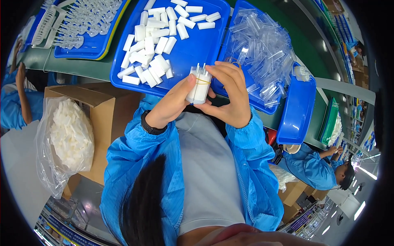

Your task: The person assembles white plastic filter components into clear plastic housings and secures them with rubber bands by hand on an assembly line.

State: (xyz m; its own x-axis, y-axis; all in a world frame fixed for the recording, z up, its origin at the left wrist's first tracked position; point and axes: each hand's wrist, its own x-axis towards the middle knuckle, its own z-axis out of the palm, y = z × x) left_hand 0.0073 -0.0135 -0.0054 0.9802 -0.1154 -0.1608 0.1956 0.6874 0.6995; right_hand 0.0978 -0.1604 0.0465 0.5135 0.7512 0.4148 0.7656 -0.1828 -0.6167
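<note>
Over the near edge of a blue tray [197, 47], my left hand [174, 100] and my right hand [230, 92] hold a small bundle of white blocks in clear plastic sleeves [201, 91]. A thin yellow rubber band circles the bundle. My left thumb presses its left side; my right fingers and thumb curve around its right side, top and bottom. Several loose white foam-like blocks [150, 45] lie scattered across that tray. To the right, a heap of clear plastic sleeves [264, 49] fills another blue tray [225, 49]. Tan rubber bands [234, 62] lie near my right fingertips.
A narrow blue tray [293, 119] at right holds a clear plastic bundle [302, 74]. At left stand a cardboard box [104, 135] and a clear bag of white pieces [72, 133]. White knobbly parts [88, 20] fill a far-left tray. Co-workers [316, 168] sit on both sides.
</note>
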